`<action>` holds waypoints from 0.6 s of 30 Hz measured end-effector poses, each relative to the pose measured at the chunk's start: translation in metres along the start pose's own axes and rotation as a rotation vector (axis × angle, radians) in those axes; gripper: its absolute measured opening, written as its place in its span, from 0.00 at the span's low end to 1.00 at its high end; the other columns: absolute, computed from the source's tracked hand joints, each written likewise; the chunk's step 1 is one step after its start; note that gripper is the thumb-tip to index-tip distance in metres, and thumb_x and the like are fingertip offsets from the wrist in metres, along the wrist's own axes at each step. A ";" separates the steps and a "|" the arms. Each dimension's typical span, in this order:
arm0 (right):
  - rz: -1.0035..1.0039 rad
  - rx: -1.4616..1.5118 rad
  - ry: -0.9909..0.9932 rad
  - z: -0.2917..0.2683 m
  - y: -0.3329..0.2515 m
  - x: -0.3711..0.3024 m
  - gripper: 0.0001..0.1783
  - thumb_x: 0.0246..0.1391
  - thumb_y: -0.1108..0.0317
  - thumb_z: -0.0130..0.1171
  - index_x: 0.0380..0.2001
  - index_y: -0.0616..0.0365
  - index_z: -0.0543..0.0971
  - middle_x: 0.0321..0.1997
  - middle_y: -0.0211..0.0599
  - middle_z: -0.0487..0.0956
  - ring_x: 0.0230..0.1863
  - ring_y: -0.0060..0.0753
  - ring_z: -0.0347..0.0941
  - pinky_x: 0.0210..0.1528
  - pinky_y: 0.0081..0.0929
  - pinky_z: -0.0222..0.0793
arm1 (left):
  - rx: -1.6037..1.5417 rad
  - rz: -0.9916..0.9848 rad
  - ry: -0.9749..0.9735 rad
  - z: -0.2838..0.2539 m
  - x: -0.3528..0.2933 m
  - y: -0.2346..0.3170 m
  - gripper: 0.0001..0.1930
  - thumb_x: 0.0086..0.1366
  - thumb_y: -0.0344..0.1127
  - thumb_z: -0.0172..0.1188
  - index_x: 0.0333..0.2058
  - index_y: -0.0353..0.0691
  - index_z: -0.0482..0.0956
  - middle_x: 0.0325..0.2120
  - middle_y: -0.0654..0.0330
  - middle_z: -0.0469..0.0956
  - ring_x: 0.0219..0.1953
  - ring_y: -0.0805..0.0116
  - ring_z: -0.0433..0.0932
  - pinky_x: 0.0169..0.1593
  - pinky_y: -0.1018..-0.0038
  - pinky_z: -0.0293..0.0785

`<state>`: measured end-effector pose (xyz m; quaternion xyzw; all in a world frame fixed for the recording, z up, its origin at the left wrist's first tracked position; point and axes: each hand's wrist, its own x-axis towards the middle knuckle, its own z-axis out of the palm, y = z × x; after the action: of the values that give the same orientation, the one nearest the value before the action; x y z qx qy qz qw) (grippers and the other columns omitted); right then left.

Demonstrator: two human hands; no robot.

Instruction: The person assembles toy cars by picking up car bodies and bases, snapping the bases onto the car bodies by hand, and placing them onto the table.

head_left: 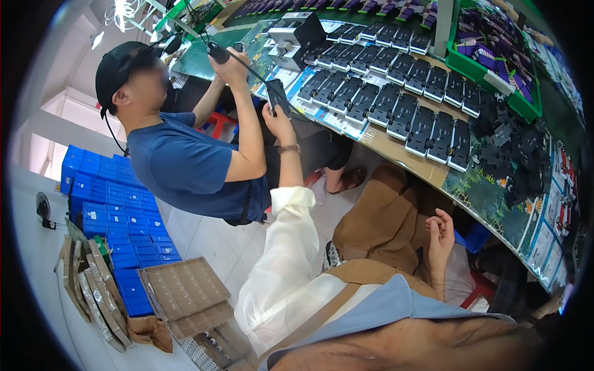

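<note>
My left arm, in a white sleeve, reaches forward to the bench edge. My left hand (279,123) grips a black smartphone (277,96), held upright with a dark screen. A dark cable runs close by it from a black device (218,53) that a person in a blue T-shirt (179,148) holds up on my left. My right hand (440,232) hovers near my lap, fingers loosely curled and apart, with nothing in it. Beyond it, on the bench, lie rows of black-and-white toy car bases (402,114).
A white and black machine (294,46) stands on the bench (442,176). Farther right are a green crate (492,80) of purple parts and a pile of black parts (510,148). Stacked blue bins (117,210) and flattened cardboard (185,287) occupy the floor at left.
</note>
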<state>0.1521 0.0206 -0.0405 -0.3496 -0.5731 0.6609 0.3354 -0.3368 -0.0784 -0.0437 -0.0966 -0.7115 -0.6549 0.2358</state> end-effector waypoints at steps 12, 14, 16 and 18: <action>-0.068 -0.285 0.113 -0.014 0.002 -0.012 0.14 0.55 0.73 0.51 0.46 0.62 0.70 0.32 0.28 0.73 0.35 0.16 0.67 0.40 0.13 0.62 | 0.086 -0.378 -0.538 0.075 0.088 -0.061 0.16 0.49 0.38 0.59 0.31 0.29 0.81 0.24 0.59 0.78 0.26 0.73 0.74 0.30 0.77 0.68; -0.095 -0.264 0.078 -0.021 0.004 -0.012 0.14 0.55 0.73 0.51 0.46 0.62 0.70 0.32 0.28 0.73 0.35 0.16 0.67 0.39 0.13 0.63 | 0.493 -0.240 -0.557 0.051 0.115 -0.090 0.22 0.48 0.52 0.54 0.36 0.45 0.82 0.35 0.55 0.80 0.40 0.57 0.77 0.45 0.70 0.68; -0.098 -0.278 0.094 -0.022 0.004 -0.014 0.14 0.55 0.74 0.51 0.46 0.62 0.70 0.32 0.28 0.73 0.34 0.16 0.67 0.39 0.13 0.63 | 0.487 -0.259 -0.608 0.055 0.117 -0.099 0.23 0.50 0.54 0.49 0.41 0.51 0.80 0.40 0.57 0.79 0.44 0.53 0.74 0.49 0.69 0.65; -0.097 -0.295 0.124 -0.023 0.003 -0.014 0.14 0.55 0.74 0.51 0.46 0.62 0.70 0.32 0.28 0.73 0.34 0.16 0.67 0.38 0.13 0.63 | 0.183 -0.163 -0.485 0.057 0.101 -0.098 0.18 0.56 0.46 0.49 0.35 0.38 0.79 0.31 0.56 0.79 0.37 0.60 0.75 0.46 0.69 0.66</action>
<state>0.1785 0.0201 -0.0450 -0.4069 -0.6583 0.5299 0.3469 -0.4806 -0.0524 -0.0860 -0.1714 -0.8087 -0.5625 0.0129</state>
